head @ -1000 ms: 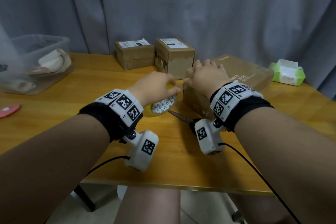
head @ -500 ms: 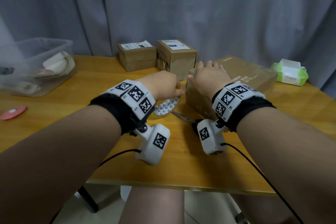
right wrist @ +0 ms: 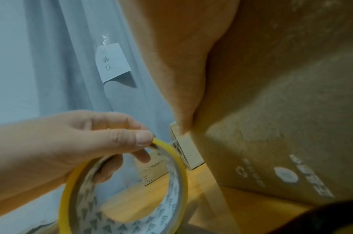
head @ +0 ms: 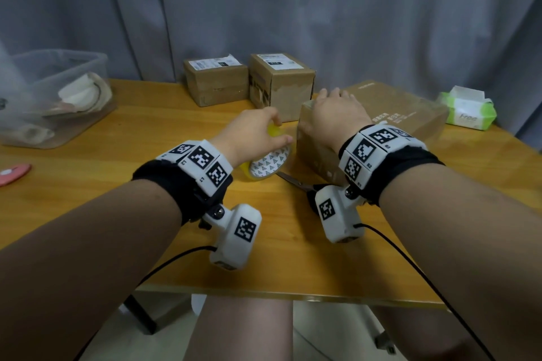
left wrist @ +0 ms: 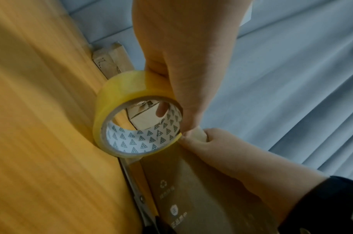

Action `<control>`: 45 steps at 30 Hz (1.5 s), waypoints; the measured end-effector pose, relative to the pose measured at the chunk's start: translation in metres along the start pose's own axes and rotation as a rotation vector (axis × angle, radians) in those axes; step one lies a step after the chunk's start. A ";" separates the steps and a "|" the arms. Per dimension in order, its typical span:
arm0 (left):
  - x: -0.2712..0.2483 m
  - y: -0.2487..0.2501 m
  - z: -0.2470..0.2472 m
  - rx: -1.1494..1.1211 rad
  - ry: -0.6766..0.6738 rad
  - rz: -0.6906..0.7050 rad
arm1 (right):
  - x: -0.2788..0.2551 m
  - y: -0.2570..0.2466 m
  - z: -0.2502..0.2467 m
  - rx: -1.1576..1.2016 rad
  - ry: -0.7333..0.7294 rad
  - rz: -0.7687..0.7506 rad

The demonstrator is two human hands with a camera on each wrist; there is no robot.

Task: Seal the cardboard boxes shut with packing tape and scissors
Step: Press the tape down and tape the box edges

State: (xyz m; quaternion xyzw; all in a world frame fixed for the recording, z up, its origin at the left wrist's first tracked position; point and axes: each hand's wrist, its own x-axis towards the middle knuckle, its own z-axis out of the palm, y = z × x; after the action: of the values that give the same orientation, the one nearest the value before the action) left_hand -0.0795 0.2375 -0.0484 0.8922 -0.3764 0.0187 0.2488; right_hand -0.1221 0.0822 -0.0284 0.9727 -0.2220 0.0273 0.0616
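Observation:
My left hand (head: 259, 133) grips a roll of yellowish packing tape (head: 268, 164) by its upper rim, thumb outside and fingers through the core, and holds it on edge just left of a large brown cardboard box (head: 390, 114). In the left wrist view the tape roll (left wrist: 135, 126) nearly touches my right thumb at the box's near left corner. My right hand (head: 335, 110) lies on the box top with straight fingers. Scissors (head: 294, 182) lie on the table along the box's left side, their handles hidden under my right wrist.
Two small taped cardboard boxes (head: 215, 83) (head: 281, 82) stand at the back centre of the wooden table (head: 117, 199). A clear plastic bin (head: 52, 97) sits back left, a tissue pack (head: 469, 111) back right, a red object (head: 14, 173) at the left edge.
My left hand has carried the tape roll a little to the right, closer to the box corner. My right hand has stayed on the box top.

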 end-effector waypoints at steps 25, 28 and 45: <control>-0.014 0.026 0.007 -0.007 0.020 -0.079 | -0.099 0.037 0.025 0.122 -0.324 -0.281; -0.016 0.025 0.002 0.019 -0.018 -0.113 | -0.100 0.037 0.016 0.138 -0.347 -0.272; -0.008 0.039 -0.006 -0.149 -0.121 -0.340 | -0.106 0.090 -0.025 0.716 -0.622 0.005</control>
State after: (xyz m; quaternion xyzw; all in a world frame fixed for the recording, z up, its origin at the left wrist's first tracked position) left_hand -0.1107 0.2219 -0.0284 0.9215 -0.2351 -0.1054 0.2906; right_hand -0.2573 0.0510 -0.0027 0.8942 -0.2089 -0.1903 -0.3471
